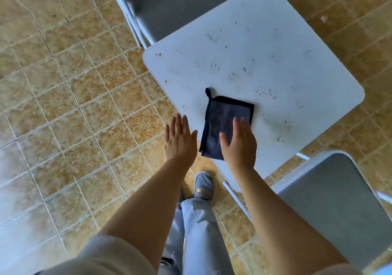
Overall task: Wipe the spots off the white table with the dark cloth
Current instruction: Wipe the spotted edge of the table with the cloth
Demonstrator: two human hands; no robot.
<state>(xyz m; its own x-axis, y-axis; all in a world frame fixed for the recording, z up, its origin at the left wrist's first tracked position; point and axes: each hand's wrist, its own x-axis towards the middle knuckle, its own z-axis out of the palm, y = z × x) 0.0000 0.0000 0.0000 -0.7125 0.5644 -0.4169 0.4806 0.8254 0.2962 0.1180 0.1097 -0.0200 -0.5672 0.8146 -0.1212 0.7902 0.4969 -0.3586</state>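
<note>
A dark square cloth point(222, 117) with a small hanging loop lies flat near the front edge of the white table point(265, 47); one corner overhangs the edge. Several small brownish spots point(233, 75) are scattered across the tabletop. My right hand point(238, 143) hovers flat over the cloth's near right part, fingers extended, whether it touches the cloth I cannot tell. Left of the table edge, my left hand point(180, 139) is spread flat above the floor and holds nothing.
A grey-seated chair with a white frame point(169, 7) stands at the table's far left side. Another grey chair point(331, 202) stands at the near right. Tan tiled floor point(74, 105) lies all around; my shoe point(203, 184) is under the table edge.
</note>
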